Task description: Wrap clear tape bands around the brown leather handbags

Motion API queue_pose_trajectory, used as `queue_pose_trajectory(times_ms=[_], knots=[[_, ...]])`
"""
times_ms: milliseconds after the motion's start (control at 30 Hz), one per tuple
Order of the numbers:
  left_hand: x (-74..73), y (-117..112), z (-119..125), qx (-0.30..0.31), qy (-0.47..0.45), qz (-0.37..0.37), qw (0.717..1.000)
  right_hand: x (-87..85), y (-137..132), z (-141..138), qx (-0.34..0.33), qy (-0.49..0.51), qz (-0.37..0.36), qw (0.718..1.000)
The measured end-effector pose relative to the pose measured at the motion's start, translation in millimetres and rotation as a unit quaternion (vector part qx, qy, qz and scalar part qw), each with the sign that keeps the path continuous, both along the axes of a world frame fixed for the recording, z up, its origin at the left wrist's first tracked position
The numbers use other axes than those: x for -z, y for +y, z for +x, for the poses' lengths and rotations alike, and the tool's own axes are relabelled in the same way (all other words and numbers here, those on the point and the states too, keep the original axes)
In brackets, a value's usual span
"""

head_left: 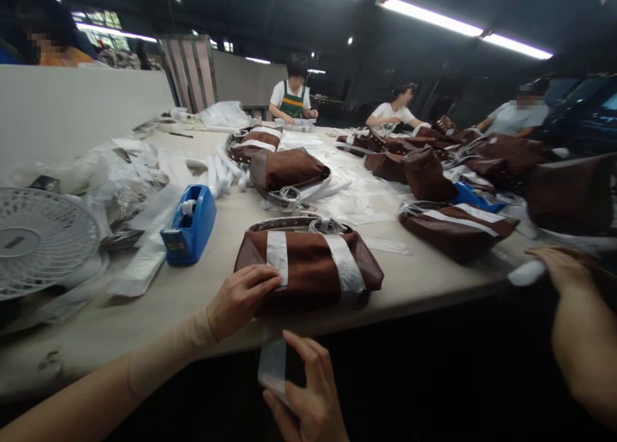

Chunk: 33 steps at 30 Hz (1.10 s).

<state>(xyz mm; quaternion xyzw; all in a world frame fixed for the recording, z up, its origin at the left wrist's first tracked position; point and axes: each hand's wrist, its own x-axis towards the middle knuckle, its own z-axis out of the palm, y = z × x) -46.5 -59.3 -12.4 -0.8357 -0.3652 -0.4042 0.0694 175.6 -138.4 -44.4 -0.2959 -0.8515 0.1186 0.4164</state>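
Observation:
A brown handbag point(308, 262) lies at the table's near edge, with two white strips point(345, 263) across it and its strap bundled behind. My left hand point(245, 297) is closed at its front left side, fingers pressed together on the left strip point(277, 256); its thumb is mostly hidden. Below the table edge, my right hand point(313, 390) holds a translucent strip point(272, 365) between thumb and fingers. Whether that strip joins the bag is unclear. A blue tape dispenser point(189, 225) stands left of the bag.
Plastic sleeves point(139, 268) and a white fan point(43, 243) crowd the left. More brown bags point(289, 172) lie behind and to the right point(457, 230). At right, another person's hand point(562, 268) is near a white roll point(527, 272). Several co-workers point(292, 98) are around the table.

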Motion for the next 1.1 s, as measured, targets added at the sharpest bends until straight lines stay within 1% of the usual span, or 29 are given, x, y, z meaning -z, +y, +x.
queue_pose_trajectory(times_ms=[67,167,300,400,500,600,700,767,833,900,967,1033,1100], knots=[[1.0,-2.7,-0.4,0.016,0.011,-0.011,1.0,-13.8,6.5,1.5,-0.039,-0.003,0.015,0.999],[6.5,-7.4,-1.7,0.015,0.038,-0.006,0.999,-26.6,16.8,4.1,-0.111,0.027,-0.028,0.993],[17.4,-16.1,-1.5,-0.004,0.096,-0.006,0.995,-38.9,28.1,8.2,-0.17,0.052,-0.078,0.981],[22.3,-22.4,-0.8,-0.016,0.146,-0.021,0.989,-48.8,36.3,11.8,-0.235,0.027,-0.09,0.968],[24.4,-26.8,-0.2,-0.03,0.172,-0.038,0.984,-51.9,44.7,12.8,-0.277,-0.011,-0.07,0.958],[27.3,-28.9,0.3,-0.033,0.173,-0.048,0.983,-45.4,49.4,9.9,-0.273,-0.003,-0.042,0.961],[29.7,-29.6,0.7,-0.031,0.158,-0.051,0.986,-39.4,48.9,5.1,-0.246,0.045,-0.058,0.967],[29.4,-30.2,1.1,-0.026,0.147,-0.049,0.987,-42.4,50.3,1.3,-0.224,0.079,-0.085,0.968],[27.2,-30.9,1.7,-0.019,0.138,-0.046,0.989,-51.7,57.8,-4.0,-0.208,0.098,-0.098,0.968],[23.9,-31.7,2.5,-0.011,0.122,-0.045,0.991,-63.4,73.5,-12.1,-0.18,0.103,-0.109,0.972],[20.3,-32.5,3.6,-0.005,0.095,-0.055,0.994,-71.5,95.4,-23.2,-0.139,0.113,-0.153,0.972],[17.1,-32.5,4.9,-0.003,0.063,-0.072,0.995,-72.2,118.8,-35.5,-0.101,0.139,-0.218,0.961],[14.1,-31.3,5.8,-0.011,0.03,-0.076,0.997,-66.0,138.5,-45.6,-0.079,0.168,-0.259,0.948]])
